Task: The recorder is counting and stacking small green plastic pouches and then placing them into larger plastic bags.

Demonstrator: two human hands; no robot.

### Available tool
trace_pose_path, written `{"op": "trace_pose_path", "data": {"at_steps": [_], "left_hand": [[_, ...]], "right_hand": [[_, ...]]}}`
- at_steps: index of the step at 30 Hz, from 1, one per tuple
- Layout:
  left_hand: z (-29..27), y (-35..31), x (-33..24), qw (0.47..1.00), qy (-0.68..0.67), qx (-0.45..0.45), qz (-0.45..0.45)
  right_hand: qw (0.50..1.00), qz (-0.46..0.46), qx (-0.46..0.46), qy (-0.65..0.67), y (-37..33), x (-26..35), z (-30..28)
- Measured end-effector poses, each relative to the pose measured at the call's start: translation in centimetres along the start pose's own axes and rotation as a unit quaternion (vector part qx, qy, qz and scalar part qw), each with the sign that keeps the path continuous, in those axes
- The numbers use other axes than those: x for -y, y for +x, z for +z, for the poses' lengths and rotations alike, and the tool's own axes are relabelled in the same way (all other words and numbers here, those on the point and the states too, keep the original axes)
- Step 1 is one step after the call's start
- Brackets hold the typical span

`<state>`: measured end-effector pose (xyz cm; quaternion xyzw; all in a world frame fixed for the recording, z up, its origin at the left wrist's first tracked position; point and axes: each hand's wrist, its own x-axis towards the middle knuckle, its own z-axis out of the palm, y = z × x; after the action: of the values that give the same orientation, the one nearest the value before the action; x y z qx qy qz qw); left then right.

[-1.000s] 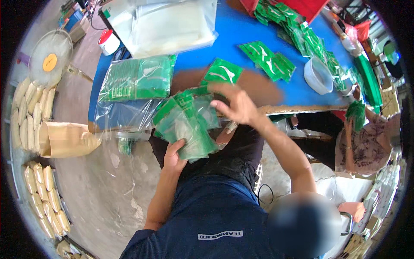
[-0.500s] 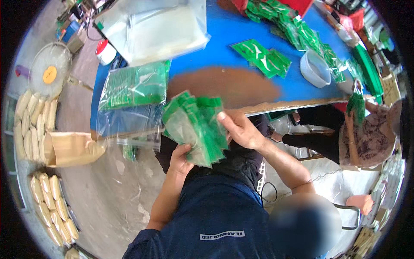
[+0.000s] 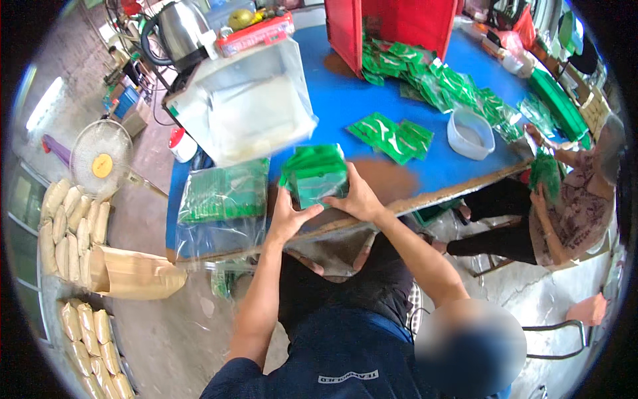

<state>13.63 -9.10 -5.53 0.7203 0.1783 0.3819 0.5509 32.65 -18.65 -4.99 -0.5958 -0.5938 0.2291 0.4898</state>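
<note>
A squared stack of green and clear plastic packets (image 3: pixel 315 174) stands over the near edge of the blue table (image 3: pixel 319 120). My left hand (image 3: pixel 290 218) grips its left side, with the thumb along the lower edge. On the right side, my right hand (image 3: pixel 359 195) closes around the same stack. Left of the stack lies a large clear plastic bag (image 3: pixel 222 236) holding more green packets (image 3: pixel 222 196); its lower part hangs over the table edge. A few loose green packets (image 3: pixel 392 138) rest farther back, beside a translucent plastic tub (image 3: pixel 470 135).
A red bin (image 3: pixel 405 26) spills a heap of green packets (image 3: pixel 442 83). A plastic-covered box (image 3: pixel 246 100) and a kettle (image 3: pixel 183 33) stand at the back left. At right sits a co-worker (image 3: pixel 571 199) holding green packets. A fan (image 3: pixel 101 149) and paper sack (image 3: pixel 136 272) are at left.
The packets were fanned out in my hands over my lap. Now they are gathered into an even stack, moved forward to the table edge. My view has shifted, showing more of the table's back.
</note>
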Motion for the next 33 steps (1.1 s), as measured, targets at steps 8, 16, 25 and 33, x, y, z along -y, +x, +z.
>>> {"op": "trace_pose_path", "data": {"at_steps": [8,16,25,33], "left_hand": [[-0.1,0.5,-0.6,0.995,-0.098,-0.006,-0.028],[1.6,0.5,-0.4,0.993,-0.116,-0.014,-0.002],[-0.9,0.1,0.8,0.996,0.008,0.049,-0.068],[-0.1,-5.7,0.7,0.917,-0.35,-0.132,-0.14]], "right_hand": [[0.998,0.006,0.039,-0.052,1.2,0.4,-0.5],[0.998,-0.022,0.053,-0.01,0.7,-0.2,-0.2],[0.991,-0.042,0.083,-0.097,1.3,-0.6,-0.3],[0.952,-0.013,-0.078,-0.295,6.4,-4.3,-8.3]]}}
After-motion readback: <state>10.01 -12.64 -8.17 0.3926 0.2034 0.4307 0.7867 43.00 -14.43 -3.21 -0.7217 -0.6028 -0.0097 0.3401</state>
